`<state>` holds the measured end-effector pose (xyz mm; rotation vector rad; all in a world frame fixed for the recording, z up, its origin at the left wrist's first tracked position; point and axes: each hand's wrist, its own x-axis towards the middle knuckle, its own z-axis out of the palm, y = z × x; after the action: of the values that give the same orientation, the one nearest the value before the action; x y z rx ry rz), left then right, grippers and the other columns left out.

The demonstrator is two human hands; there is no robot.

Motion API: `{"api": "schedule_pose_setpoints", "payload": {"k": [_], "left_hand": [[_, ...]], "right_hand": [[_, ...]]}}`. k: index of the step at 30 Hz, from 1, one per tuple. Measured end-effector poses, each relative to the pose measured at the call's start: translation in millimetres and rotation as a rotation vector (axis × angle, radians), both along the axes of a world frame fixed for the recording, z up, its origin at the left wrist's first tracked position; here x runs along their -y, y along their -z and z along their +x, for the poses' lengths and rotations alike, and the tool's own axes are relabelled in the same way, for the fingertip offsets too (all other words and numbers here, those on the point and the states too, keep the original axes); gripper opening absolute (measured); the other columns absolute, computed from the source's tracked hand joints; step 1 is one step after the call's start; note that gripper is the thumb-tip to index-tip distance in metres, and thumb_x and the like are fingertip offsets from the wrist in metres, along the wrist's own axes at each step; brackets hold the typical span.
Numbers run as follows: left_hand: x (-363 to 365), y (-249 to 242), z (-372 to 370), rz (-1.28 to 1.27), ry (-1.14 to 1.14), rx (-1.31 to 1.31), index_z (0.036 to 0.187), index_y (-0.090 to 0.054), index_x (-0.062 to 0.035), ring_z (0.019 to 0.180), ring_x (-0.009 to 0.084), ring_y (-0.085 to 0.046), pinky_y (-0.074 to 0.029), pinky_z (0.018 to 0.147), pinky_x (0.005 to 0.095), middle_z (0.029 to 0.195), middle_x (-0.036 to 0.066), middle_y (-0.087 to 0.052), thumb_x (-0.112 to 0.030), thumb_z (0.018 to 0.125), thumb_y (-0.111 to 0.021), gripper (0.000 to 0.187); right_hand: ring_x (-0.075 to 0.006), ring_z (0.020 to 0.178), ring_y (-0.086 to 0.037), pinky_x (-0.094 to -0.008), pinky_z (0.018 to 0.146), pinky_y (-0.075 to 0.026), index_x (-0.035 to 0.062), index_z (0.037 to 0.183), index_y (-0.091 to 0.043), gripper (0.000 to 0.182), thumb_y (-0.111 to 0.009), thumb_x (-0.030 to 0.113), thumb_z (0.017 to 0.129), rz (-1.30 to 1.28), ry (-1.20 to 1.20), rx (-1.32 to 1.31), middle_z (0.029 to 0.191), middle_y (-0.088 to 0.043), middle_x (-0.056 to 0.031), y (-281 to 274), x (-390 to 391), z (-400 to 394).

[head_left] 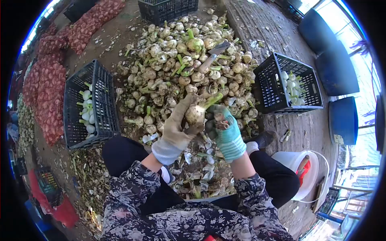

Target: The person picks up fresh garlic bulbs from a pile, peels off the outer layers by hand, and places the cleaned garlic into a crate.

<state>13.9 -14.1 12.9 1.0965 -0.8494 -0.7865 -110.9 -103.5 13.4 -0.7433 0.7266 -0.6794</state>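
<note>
My left hand (pixel 177 126), in a soiled beige and white glove, is closed around a garlic bulb (pixel 195 115) with brown, dirty skin and a short green stem pointing up to the right. Close beside the bulb is my right hand (pixel 226 132) in a green glove, its fingers curled around a brownish clump that looks like dry peel (pixel 221 119). Both hands are above the near edge of a large heap of unpeeled garlic (pixel 157 74). A blade tool with a wooden handle (pixel 208 63) lies on the heap.
Black crates with white bulbs stand at left (pixel 72 116) and right (pixel 269 88); another black crate (pixel 167 12) is behind the heap. Red mesh sacks (pixel 44 92) lie far left. A white bucket (pixel 287 160) is by my right knee. Blue barrels (pixel 337 68) line the right.
</note>
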Motion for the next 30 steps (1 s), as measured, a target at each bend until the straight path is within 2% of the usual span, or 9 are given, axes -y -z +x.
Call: {"api": "schedule_pose_setpoints", "payload": {"k": [2,6,9,17,21,24,27,28,30], "left_hand": [[-3,2,5,-0.026,-0.061,0.475,0.135,-0.032,-0.0009,0.117,0.021,-0.046,-0.037,0.097,0.0302,0.129,0.013,-0.046,-0.021,0.068,-0.078,0.083],[0,5,12,-0.108,-0.046,0.689,0.136,-0.03,-0.0033,0.121,0.0221,-0.044,-0.037,0.098,0.0306,0.134,0.013,-0.041,-0.023,0.068,-0.078,0.086],[-3,2,9,-0.045,0.016,0.519,0.137,-0.029,-0.0037,0.121,0.0218,-0.043,-0.037,0.098,0.0305,0.135,0.012,-0.041,-0.021,0.068,-0.077,0.085],[-7,3,4,-0.048,0.133,0.02,0.137,-0.029,-0.0032,0.119,0.0227,-0.046,-0.04,0.096,0.0302,0.133,0.013,-0.043,-0.01,0.066,-0.078,0.086],[-7,5,6,-0.065,0.108,0.218,0.137,-0.028,-0.0019,0.116,0.0213,-0.048,-0.043,0.094,0.0294,0.132,0.014,-0.043,-0.007,0.065,-0.078,0.087],[-1,10,12,-0.022,0.218,-0.387,0.132,-0.035,-0.0004,0.111,0.0211,-0.051,-0.048,0.089,0.0341,0.128,0.014,-0.046,-0.035,0.08,-0.064,0.069],[-3,14,28,0.32,0.405,-0.967,0.111,-0.051,0.0002,0.096,0.0151,-0.057,-0.051,0.074,0.0287,0.102,0.012,-0.06,-0.044,0.084,-0.057,0.052],[7,16,5,0.455,0.109,-0.717,0.118,-0.051,-0.0046,0.101,0.019,-0.055,-0.048,0.079,0.0283,0.114,0.013,-0.055,-0.055,0.086,-0.046,0.06],[16,50,7,0.201,0.102,-0.523,0.122,-0.049,-0.0034,0.104,0.0186,-0.053,-0.048,0.083,0.0288,0.115,0.012,-0.054,-0.042,0.086,-0.054,0.053]], "right_hand": [[-0.01,0.073,-0.058,-0.019,0.055,-0.046,0.004,0.113,-0.049,0.022,-0.041,0.011,0.093,-0.121,0.078,0.042,0.1,-0.059,-0.006,5,-1,6],[-0.0071,0.071,-0.055,-0.0188,0.057,-0.046,0.0028,0.109,-0.052,0.019,-0.048,0.012,0.092,-0.007,0.145,0.055,0.092,-0.059,-0.0022,-17,-7,16],[-0.0056,0.07,-0.054,-0.018,0.058,-0.044,0.0025,0.105,-0.054,0.018,-0.055,0.01,0.088,-0.289,0.032,-0.07,0.09,-0.059,-0.001,-15,-6,9],[-0.0052,0.067,-0.053,-0.018,0.056,-0.042,0.0024,0.101,-0.056,0.02,-0.061,0.009,0.084,-0.248,-0.068,-0.158,0.083,-0.059,-0.0003,-20,-7,-1],[-0.0059,0.067,-0.054,-0.0184,0.057,-0.043,0.0023,0.098,-0.057,0.019,-0.064,0.009,0.081,-0.151,-0.104,-0.121,0.082,-0.06,-0.0013,-9,0,-5],[-0.0069,0.068,-0.055,-0.0197,0.059,-0.045,0.0022,0.097,-0.058,0.016,-0.062,0.007,0.082,-0.329,-0.053,-0.081,0.083,-0.061,-0.0018,-14,-11,-5],[-0.0075,0.071,-0.055,-0.0212,0.062,-0.047,0.0018,0.101,-0.057,0.017,-0.059,0.003,0.084,-0.513,-0.049,-0.181,0.085,-0.061,-0.0027,6,-17,-9],[-0.0078,0.073,-0.056,-0.0213,0.064,-0.047,0.0015,0.101,-0.057,0.018,-0.058,0.002,0.083,-0.417,-0.035,-0.165,0.086,-0.061,-0.003,18,-11,-13],[-0.0092,0.077,-0.057,-0.0217,0.07,-0.047,0.0012,0.103,-0.056,0.021,-0.057,-0.002,0.083,-0.283,0.056,-0.103,0.088,-0.061,-0.0032,20,-7,-13]]}}
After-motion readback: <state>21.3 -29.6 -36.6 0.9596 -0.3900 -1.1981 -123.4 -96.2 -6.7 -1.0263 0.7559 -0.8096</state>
